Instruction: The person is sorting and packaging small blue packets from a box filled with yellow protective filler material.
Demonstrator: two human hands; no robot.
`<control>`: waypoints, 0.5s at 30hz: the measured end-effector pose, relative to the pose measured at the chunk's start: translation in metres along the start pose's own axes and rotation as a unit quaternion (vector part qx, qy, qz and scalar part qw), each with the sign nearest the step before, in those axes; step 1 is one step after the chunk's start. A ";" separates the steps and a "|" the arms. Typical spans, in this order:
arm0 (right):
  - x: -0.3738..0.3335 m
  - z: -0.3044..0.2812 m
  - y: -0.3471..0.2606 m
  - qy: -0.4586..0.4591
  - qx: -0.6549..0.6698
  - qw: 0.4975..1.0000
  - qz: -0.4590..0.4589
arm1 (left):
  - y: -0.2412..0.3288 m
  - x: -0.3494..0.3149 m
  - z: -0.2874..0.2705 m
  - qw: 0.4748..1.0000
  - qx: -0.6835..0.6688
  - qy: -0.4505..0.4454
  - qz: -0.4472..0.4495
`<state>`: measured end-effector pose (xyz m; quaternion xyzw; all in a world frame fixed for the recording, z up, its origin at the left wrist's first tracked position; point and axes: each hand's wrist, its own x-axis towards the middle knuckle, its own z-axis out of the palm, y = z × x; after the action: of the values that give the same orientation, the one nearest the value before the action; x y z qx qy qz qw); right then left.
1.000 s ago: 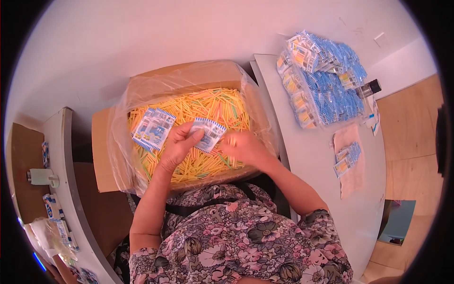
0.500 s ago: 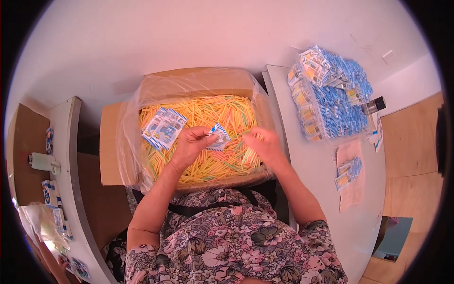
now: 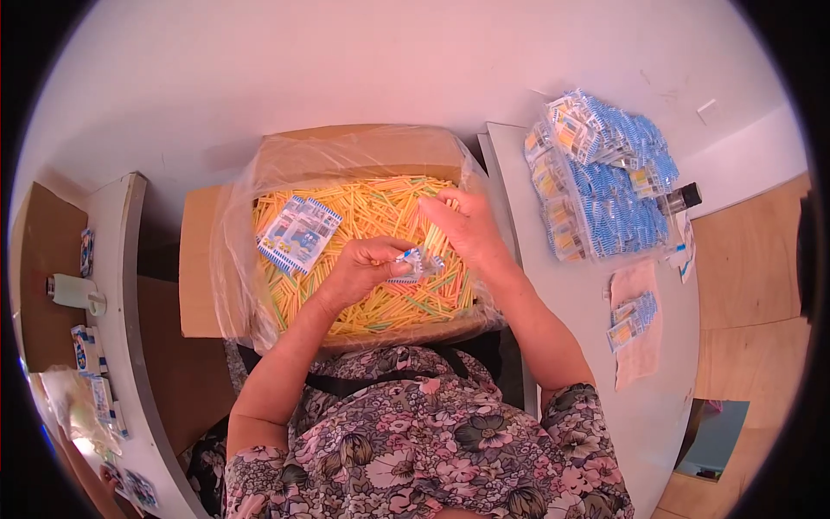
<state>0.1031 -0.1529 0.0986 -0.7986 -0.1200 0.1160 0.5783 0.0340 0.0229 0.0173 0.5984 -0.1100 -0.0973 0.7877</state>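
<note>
My left hand (image 3: pixel 365 270) pinches a small clear packet (image 3: pixel 418 268) with a blue-and-white striped edge. Its other end gapes toward the right. Closed round a few thin yellow sticks (image 3: pixel 437 242), my right hand (image 3: pixel 467 227) hangs just above the packet, the sticks' lower ends close to its mouth. Whether they are inside it, I cannot tell. Below both hands a cardboard box (image 3: pixel 363 149) lined with clear plastic holds a heap of thin yellow, pink and green sticks (image 3: pixel 346 307). On the heap's left lies a stack of flat blue-and-white packets (image 3: pixel 298 233).
On the right table (image 3: pixel 596 432) stands a clear bin (image 3: pixel 581 203) heaped with filled packets, a dark-capped bottle (image 3: pixel 681 199) beside it. A pink cloth (image 3: pixel 635 368) bears several packets. Along the left table (image 3: pixel 130 346) are a pale green bottle (image 3: pixel 76 294) and another person's arm (image 3: pixel 82 471).
My right hand has risen slightly and moved left, now with sticks upright in its grip. My left hand has brought the packet right and slightly nearer me, under them.
</note>
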 end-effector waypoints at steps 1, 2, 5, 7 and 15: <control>0.000 0.002 -0.001 -0.003 -0.001 1.000 -0.001 | 0.000 -0.001 0.000 1.000 -0.012 0.001 -0.008; 0.000 0.003 -0.001 0.005 -0.058 0.997 -0.047 | 0.000 -0.001 -0.001 1.000 -0.024 0.002 -0.016; -0.005 0.012 -0.002 0.030 -0.118 0.982 -0.146 | 0.009 -0.001 0.002 0.998 -0.046 0.009 -0.047; -0.007 0.015 -0.004 0.045 -0.121 0.972 -0.198 | 0.012 -0.002 0.002 0.997 -0.050 0.008 -0.050; -0.010 0.006 -0.006 -0.034 -0.048 0.980 -0.191 | 0.004 -0.003 0.001 0.994 -0.076 0.023 -0.074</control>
<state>0.0916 -0.1492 0.1027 -0.7837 -0.2953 0.0252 0.5459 0.0314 0.0239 0.0216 0.5456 -0.0391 -0.1497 0.8236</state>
